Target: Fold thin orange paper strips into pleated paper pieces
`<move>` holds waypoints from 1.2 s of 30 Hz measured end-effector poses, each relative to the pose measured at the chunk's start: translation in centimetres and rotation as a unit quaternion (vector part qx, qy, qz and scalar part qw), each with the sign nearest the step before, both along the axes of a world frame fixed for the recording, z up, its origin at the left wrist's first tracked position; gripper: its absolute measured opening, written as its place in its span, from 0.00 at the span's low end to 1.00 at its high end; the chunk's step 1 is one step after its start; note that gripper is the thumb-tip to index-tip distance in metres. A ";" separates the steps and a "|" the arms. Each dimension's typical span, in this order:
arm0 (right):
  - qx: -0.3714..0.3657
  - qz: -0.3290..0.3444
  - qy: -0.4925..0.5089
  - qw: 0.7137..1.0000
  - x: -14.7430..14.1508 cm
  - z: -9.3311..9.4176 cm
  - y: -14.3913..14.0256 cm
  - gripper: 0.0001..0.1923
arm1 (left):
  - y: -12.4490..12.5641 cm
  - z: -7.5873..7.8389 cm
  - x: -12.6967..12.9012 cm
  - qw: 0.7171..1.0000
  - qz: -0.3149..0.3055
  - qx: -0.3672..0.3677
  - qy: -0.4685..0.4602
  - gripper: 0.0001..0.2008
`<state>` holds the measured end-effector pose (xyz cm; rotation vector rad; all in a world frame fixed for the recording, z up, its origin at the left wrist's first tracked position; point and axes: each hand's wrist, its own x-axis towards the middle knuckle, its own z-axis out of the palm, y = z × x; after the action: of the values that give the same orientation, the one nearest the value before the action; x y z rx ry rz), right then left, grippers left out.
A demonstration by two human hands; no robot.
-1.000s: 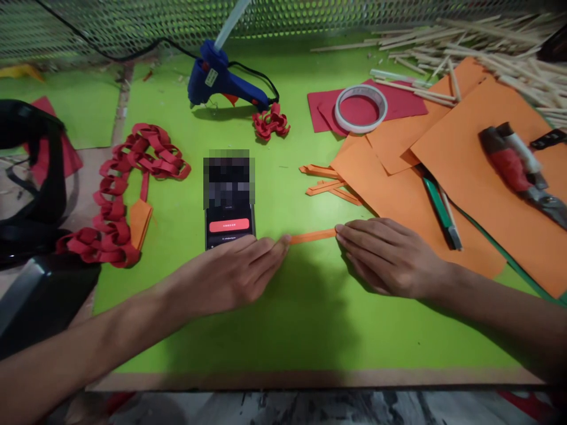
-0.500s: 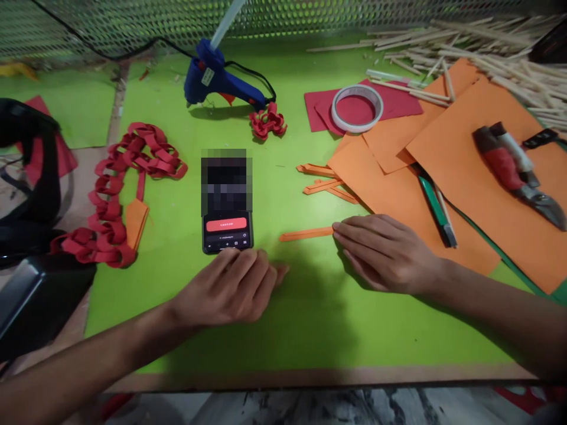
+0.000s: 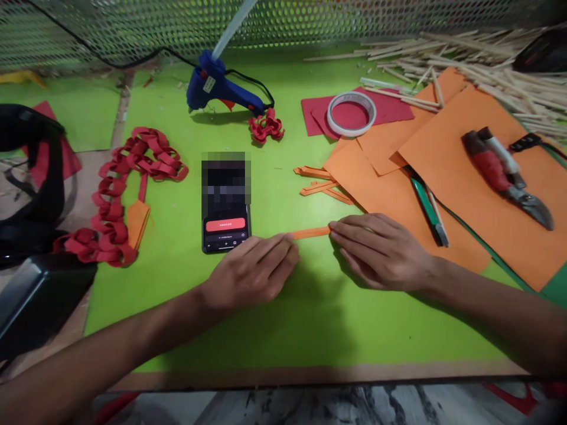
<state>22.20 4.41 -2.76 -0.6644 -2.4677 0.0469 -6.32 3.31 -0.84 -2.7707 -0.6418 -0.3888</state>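
A narrow folded orange paper strip (image 3: 312,232) lies low over the green tabletop, spanning the gap between my hands. My left hand (image 3: 257,267) is closed with its fingertips on the strip's left end, which they cover. At the other end, the fingertips of my right hand (image 3: 381,252) are pressed together on the strip. Just beyond my left hand lies a phone (image 3: 225,226) with a lit screen, its upper part blurred out. Several similar folded orange strips (image 3: 316,188) rest beyond my right hand, by the orange sheets (image 3: 372,183).
A blue glue gun (image 3: 221,88) stands at the back, near a small red paper piece (image 3: 266,126). On the left is a red paper chain (image 3: 110,195). A tape roll (image 3: 351,114), green cutter (image 3: 426,206), pruning shears (image 3: 505,177) and wooden sticks (image 3: 469,56) are on the right.
My left hand has moved right, from beside the phone onto the left end of the orange strip. My right hand still holds the other end. The view has shifted slightly.
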 end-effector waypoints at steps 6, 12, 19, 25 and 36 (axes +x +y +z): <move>-0.058 -0.124 0.146 0.980 1.1 0.9 0.6 0.11 | 0.1 0.0 0.1 0.999 0.031 -0.004 -0.018 0.08; -0.079 -0.225 0.012 0.971 2.2 0.4 2.2 0.07 | 1.4 0.2 1.6 0.986 0.095 -0.107 -0.083 0.07; -0.037 -0.248 -0.036 0.967 2.8 -0.4 2.8 0.05 | 2.5 0.4 2.2 0.958 0.123 -0.236 -0.109 0.08; -0.035 -0.213 0.065 0.974 3.4 0.0 2.9 0.08 | 3.1 1.0 2.8 0.922 0.174 -0.331 -0.102 0.09; -0.096 -0.286 0.323 0.897 3.9 -0.6 3.4 0.09 | 5.5 1.9 4.5 0.891 0.183 -0.412 -0.043 0.11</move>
<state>26.08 7.79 -3.33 -1.2109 -1.5773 0.2428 -1.84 8.85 1.05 -3.2717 -1.6446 -0.1711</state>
